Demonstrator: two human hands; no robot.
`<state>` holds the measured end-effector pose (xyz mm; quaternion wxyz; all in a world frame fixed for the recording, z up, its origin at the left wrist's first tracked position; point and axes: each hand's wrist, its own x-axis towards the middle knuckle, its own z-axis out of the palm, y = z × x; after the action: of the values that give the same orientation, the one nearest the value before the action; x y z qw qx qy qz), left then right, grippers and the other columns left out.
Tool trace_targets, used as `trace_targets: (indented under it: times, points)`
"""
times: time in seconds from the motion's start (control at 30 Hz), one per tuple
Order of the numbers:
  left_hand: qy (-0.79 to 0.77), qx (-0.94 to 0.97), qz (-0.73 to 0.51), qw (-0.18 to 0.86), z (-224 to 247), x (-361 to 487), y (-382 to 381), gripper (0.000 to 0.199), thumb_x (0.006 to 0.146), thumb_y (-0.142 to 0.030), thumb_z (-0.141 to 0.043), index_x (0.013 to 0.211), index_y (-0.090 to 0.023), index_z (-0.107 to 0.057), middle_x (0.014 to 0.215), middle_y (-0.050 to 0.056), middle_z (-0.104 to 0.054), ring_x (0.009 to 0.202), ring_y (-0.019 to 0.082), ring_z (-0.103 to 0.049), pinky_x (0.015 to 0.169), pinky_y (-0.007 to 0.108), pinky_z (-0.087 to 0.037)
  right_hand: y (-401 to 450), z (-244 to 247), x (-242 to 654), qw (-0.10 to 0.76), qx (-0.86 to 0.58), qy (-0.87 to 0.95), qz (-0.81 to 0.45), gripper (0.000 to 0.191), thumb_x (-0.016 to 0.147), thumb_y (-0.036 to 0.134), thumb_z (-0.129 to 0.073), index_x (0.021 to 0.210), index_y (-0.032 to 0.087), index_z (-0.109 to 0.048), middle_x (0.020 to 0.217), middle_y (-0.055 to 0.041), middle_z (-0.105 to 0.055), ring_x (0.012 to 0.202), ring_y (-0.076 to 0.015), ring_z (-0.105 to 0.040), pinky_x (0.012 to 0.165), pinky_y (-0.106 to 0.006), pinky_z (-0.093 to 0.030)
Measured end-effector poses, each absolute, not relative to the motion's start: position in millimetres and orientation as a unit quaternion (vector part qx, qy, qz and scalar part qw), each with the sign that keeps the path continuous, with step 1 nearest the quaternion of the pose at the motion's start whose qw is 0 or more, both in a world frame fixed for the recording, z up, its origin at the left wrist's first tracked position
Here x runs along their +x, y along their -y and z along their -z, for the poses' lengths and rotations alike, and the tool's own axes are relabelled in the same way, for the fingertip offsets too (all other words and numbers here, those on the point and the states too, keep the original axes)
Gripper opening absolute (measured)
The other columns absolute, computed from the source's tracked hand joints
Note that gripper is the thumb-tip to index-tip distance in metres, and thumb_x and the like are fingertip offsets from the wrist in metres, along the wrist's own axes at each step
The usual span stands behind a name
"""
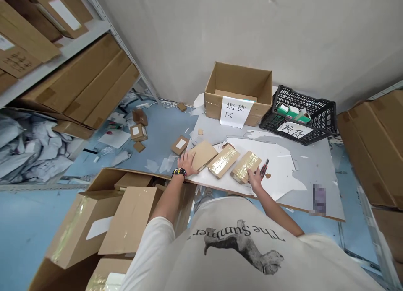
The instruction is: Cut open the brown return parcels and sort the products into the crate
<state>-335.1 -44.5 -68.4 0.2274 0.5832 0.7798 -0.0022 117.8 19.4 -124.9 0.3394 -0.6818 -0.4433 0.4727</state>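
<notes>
My left hand lies with spread fingers on the near left edge of a flat brown cardboard box. A dark wristband is on that wrist. Beside this box rests a narrow cardboard box wrapped in shiny tape. To its right is a second taped cardboard box, whose near right edge my right hand grips, thumb over the top. A red and black utility knife lies right against those fingers; whether they also hold it I cannot tell.
At the table's back stand an open carton with a paper sign and a black plastic crate holding green-and-white boxes. Several parcels fill a big carton at lower left. Small boxes and paper scraps litter the left side; shelves hold cartons.
</notes>
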Motion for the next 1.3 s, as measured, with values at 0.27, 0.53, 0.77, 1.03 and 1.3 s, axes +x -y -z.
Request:
trace_targets:
  times: [0.27,0.53,0.77,1.03,1.3]
  points:
    - [-0.813,0.542,-0.080,0.197,86.6,-327.6,73.8,0.129,0.069,-0.052,-0.100,0.183,-0.028,-0.045,0.186,0.025,-0.034,0.164,0.056,-0.040,0.128,0.067,-0.044,-3.6,124.1,102.2,0.317,-0.721,0.396,-0.473,0.094,0.088,0.068,-0.078,0.171,0.027,-0.057,0.152,-0.0143,-0.079,0.133,-0.0355,-0.078,0.119,-0.051,-0.063]
    - [-0.771,0.379,-0.273,0.433,99.8,-362.4,74.8,0.109,0.084,-0.058,-0.090,0.179,-0.022,-0.049,0.177,0.019,-0.057,0.160,0.040,-0.059,0.133,0.054,-0.050,-8.0,117.1,89.7,0.297,-0.738,0.403,-0.452,0.091,0.089,0.065,-0.073,0.169,0.024,-0.057,0.154,-0.0149,-0.078,0.140,-0.0363,-0.075,0.126,-0.050,-0.057]
    - [-0.683,0.264,-0.343,0.588,106.8,-368.6,69.2,0.099,0.089,-0.053,-0.089,0.177,-0.026,-0.053,0.172,0.019,-0.064,0.144,0.033,-0.075,0.111,0.041,-0.067,-3.4,107.2,93.2,0.289,-0.740,0.418,-0.441,0.089,0.089,0.065,-0.075,0.166,0.023,-0.060,0.149,-0.0149,-0.080,0.135,-0.0383,-0.076,0.127,-0.056,-0.056]
    - [-0.682,0.234,-0.330,0.609,108.3,-380.4,75.7,0.087,0.093,-0.052,-0.086,0.172,-0.024,-0.061,0.156,0.016,-0.077,0.144,0.031,-0.076,0.116,0.043,-0.067,-5.3,100.8,84.1,0.285,-0.746,0.428,-0.424,0.109,0.083,0.061,-0.081,0.179,0.023,-0.047,0.151,-0.0152,-0.079,0.131,-0.0400,-0.077,0.124,-0.059,-0.057]
    - [-0.723,0.351,-0.302,0.513,91.2,-377.0,55.6,0.073,0.086,-0.028,-0.080,0.159,-0.022,-0.075,0.147,0.010,-0.083,0.148,0.034,-0.073,0.130,0.049,-0.058,-12.1,101.1,76.2,0.290,-0.689,0.438,-0.499,0.113,0.081,0.056,-0.089,0.183,0.035,-0.043,0.162,-0.0064,-0.074,0.139,-0.0332,-0.075,0.128,-0.054,-0.055]
